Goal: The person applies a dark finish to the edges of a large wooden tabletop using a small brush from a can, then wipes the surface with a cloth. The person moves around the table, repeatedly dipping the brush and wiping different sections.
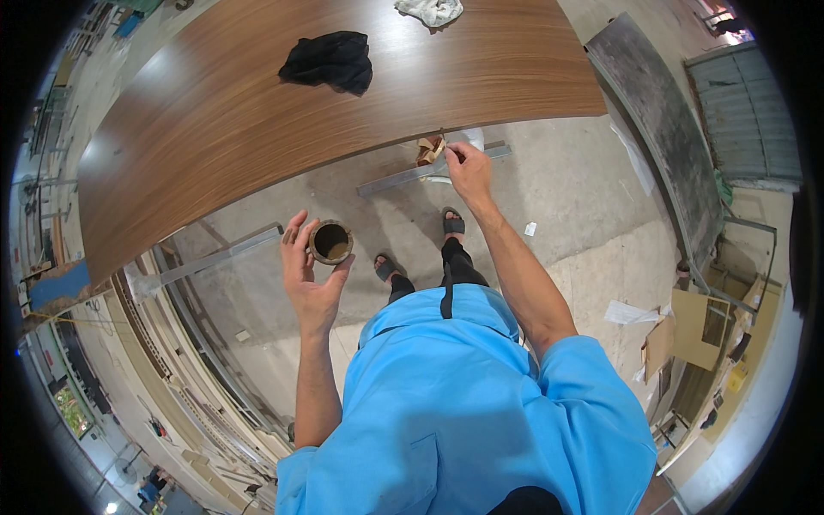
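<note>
Left hand (311, 287) grips round cup (331, 261), brown stuff (335, 251) inside; right hand (470, 174) pinched narrow near table's (369, 129) near edge, can't tell on what

The left grip (309, 266) holds a round cup (332, 260), its mouth up and something brown inside. The right grip (469, 172) has its fingertips drawn together near the edge of the wood-grain counter (215, 129); whether they pinch anything is too small to tell. A crumpled black cloth (330, 63) and a white cloth (431, 10) lie on the counter, well apart from both grips.
</note>
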`<state>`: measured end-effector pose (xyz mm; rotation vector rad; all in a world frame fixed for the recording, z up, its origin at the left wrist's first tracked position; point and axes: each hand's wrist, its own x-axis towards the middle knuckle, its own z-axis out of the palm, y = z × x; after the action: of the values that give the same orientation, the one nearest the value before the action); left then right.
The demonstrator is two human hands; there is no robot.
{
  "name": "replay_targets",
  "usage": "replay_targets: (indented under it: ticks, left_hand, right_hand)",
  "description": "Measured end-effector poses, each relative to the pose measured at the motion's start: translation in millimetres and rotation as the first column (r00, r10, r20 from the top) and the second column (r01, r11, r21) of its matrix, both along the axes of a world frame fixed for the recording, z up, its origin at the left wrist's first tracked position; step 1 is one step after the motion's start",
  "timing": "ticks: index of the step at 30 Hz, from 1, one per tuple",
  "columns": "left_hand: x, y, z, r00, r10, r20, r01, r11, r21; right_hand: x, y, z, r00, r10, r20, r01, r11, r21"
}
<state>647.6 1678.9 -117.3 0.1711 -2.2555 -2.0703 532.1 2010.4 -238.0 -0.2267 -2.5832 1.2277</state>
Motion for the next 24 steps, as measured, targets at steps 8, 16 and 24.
replay_targets:
  ticks: [8, 16, 24]
  left_hand:
    - [6, -13, 1, 1.0, 0.005, -0.008, -0.005, 1.0, -0.031]
    - [11, -27, -5, 0.999, 0.034, -0.013, -0.034, 0.999, 0.001]
    - [18, -58, -13, 0.999, 0.049, -0.008, -0.049, 0.999, -0.002]
  right_hand:
    - [2, -29, -10, 0.993, -0.107, 0.043, 0.105, 0.994, 0.03]
    - [1, -40, -13, 0.945, -0.318, 0.076, 0.317, 0.948, 0.019]
    - [0, -103, -29, 0.996, 0.084, 0.005, -0.084, 0.996, -0.011]
